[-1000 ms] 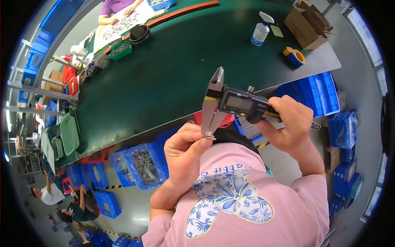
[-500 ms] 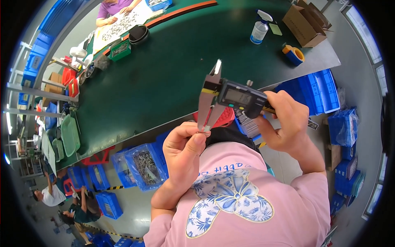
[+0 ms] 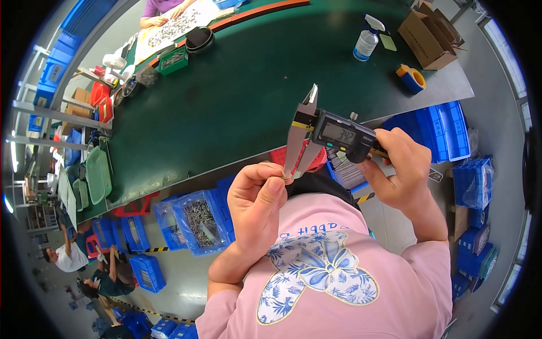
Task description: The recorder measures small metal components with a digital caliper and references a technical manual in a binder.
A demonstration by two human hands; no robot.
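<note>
My right hand (image 3: 402, 169) grips the body of a digital caliper (image 3: 330, 133), thumb near its display, the jaws pointing down and left. My left hand (image 3: 259, 200) pinches a small metal part (image 3: 280, 177) at the tips of the caliper's lower jaws. Both hands are raised over my pink shirt, just in front of the green table's (image 3: 226, 96) near edge. The part is mostly hidden by my fingers.
On the table's far side stand a spray bottle (image 3: 366, 40), a cardboard box (image 3: 430, 33), a blue tape dispenser (image 3: 411, 78) and a black bowl (image 3: 199, 39). Blue bins (image 3: 197, 220) of small metal parts sit under the table. Another person's hands (image 3: 164, 14) sort parts at the far end.
The caliper has tilted and moved slightly up and right, and my left hand has brought the small part up to the jaw tips.
</note>
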